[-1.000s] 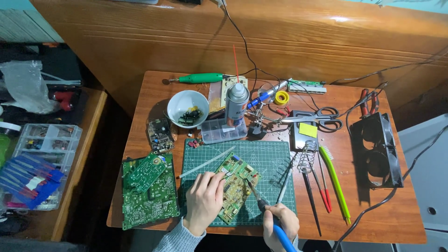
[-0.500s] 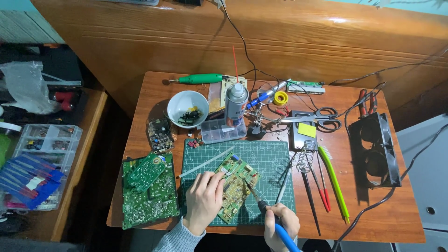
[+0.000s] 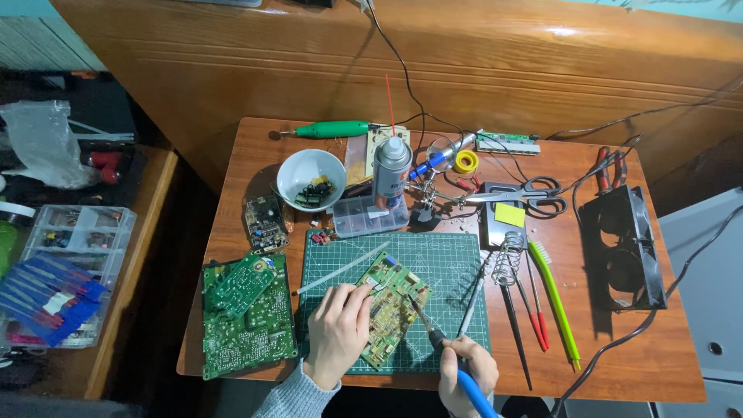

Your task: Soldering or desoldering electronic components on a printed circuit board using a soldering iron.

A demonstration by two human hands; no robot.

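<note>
A small green-and-tan circuit board (image 3: 393, 306) lies tilted on the green cutting mat (image 3: 449, 263). My left hand (image 3: 337, 331) rests on the board's left edge and pinches a thin strand of solder wire near its top. My right hand (image 3: 467, 375) grips a blue-handled soldering iron (image 3: 433, 333), whose tip touches the board's right side. Both hands are at the near edge of the wooden table (image 3: 619, 340).
Two green circuit boards (image 3: 246, 313) lie left of the mat. Behind it stand a white bowl of parts (image 3: 311, 178), a clear plastic box (image 3: 368, 215), a spray can (image 3: 392, 166), scissors (image 3: 526, 192) and a coiled iron stand (image 3: 507, 259). Black fans (image 3: 625, 248) sit right. Parts organisers (image 3: 66, 267) are far left.
The hands have barely shifted; the soldering iron stays at the board's right side and my left hand stays on the board.
</note>
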